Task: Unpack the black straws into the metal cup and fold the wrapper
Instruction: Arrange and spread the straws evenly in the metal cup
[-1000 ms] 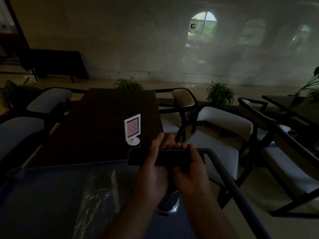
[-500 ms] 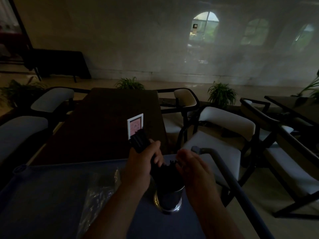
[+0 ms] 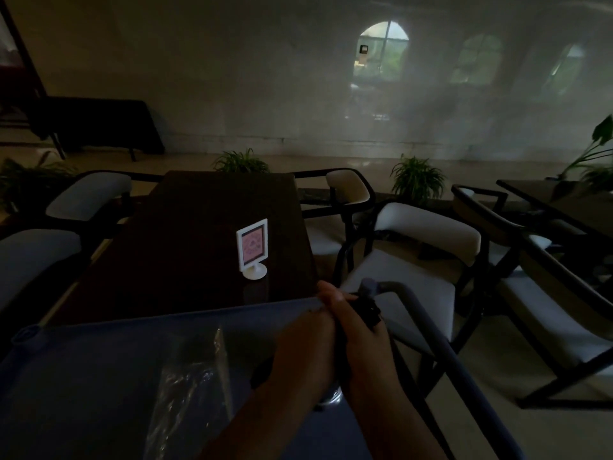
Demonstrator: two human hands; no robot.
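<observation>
The bundle of black straws (image 3: pixel 366 310) stands roughly upright, and only its top ends show between my hands. My left hand (image 3: pixel 303 350) and my right hand (image 3: pixel 363 346) are pressed together around the bundle, fingers closed on it. Below my hands, just the shiny lower rim of the metal cup (image 3: pixel 332 398) shows; the rest is hidden by my wrists. The clear plastic wrapper (image 3: pixel 195 383) lies crumpled and untouched on the blue-grey cart top (image 3: pixel 83 376), to the left of my left forearm.
The cart's grey handle bar (image 3: pixel 434 343) runs along its right side, close to my right hand. Beyond the cart is a dark table (image 3: pixel 185 247) with a small white sign stand (image 3: pixel 252 249). White-cushioned chairs (image 3: pixel 428 234) stand on both sides, with potted plants behind them.
The straws went from level in both hands, to tilted into the cup in my left hand, to upright. My right hand closed back onto them beside my left.
</observation>
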